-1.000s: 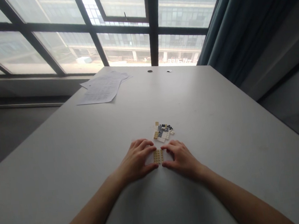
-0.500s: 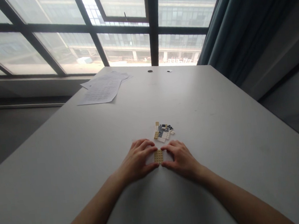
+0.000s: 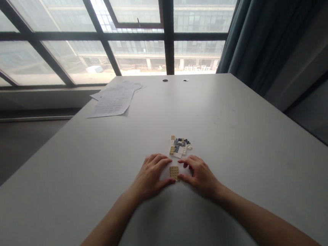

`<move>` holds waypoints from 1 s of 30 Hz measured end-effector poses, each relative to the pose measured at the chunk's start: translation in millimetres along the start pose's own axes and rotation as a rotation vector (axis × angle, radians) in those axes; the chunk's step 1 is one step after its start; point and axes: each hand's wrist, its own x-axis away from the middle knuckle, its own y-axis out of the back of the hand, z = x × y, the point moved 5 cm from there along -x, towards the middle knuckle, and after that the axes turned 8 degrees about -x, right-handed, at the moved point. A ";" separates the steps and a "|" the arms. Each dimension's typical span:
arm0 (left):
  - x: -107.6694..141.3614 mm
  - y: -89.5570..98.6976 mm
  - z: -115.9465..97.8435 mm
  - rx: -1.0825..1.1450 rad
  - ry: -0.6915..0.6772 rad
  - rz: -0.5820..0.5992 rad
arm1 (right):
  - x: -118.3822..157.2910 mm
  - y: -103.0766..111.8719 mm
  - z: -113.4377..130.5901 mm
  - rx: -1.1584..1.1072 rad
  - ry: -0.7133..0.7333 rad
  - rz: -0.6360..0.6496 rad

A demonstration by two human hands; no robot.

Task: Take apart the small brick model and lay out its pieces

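A tan studded building-block plate (image 3: pixel 174 172) lies on the table between my two hands. My left hand (image 3: pixel 153 177) curves around its left side, thumb at the near edge and fingertips just beyond the far edge. On the other side, my right hand (image 3: pixel 199 175) has its thumb by the plate's lower right corner and its fingers lifted off the far edge. Both hands have thumb and fingers apart. A small pale piece shows at the plate's near edge, partly hidden by the thumbs. Beyond my fingertips is a pile of loose building bricks (image 3: pixel 179 146) in white, grey, tan and black.
The white table (image 3: pixel 240 139) stretches to the windows. Printed paper sheets (image 3: pixel 112 102) lie at its far left. Near the back edge are a round cable hole (image 3: pixel 165 80) and a second one partly covered. A dark curtain (image 3: pixel 249 43) hangs at the right.
My right hand's fingers have drawn back a little from the plate, widening the gap between the hands. My left hand has barely moved. The view has tilted slightly upward.
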 end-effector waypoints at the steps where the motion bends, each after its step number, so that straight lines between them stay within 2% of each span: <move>1: -1.9 0.9 2.5 0.013 0.036 -0.013 | 0.1 1.1 -0.2 -0.029 -0.006 -0.029; 5: -17.7 2.8 15.9 0.035 0.172 -0.055 | 0.3 3.3 -3.0 -0.104 -0.013 -0.113; 12: -70.5 -3.0 46.1 -0.088 0.226 -0.111 | 0.3 5.3 -5.1 -0.152 0.010 -0.178; 16: -88.0 -9.8 53.3 -0.105 0.191 -0.094 | 0.3 5.0 -6.9 -0.166 0.006 -0.192; 20: -84.4 -11.3 53.7 -0.108 0.147 -0.093 | 0.5 4.1 -6.7 -0.170 0.011 -0.197; 24: -72.7 -7.3 60.7 -0.098 0.163 -0.125 | 0.4 5.2 -4.8 -0.184 0.014 -0.201; 30: -59.9 -3.7 58.2 -0.082 0.120 -0.126 | 0.2 10.2 -7.9 -0.229 -0.006 -0.282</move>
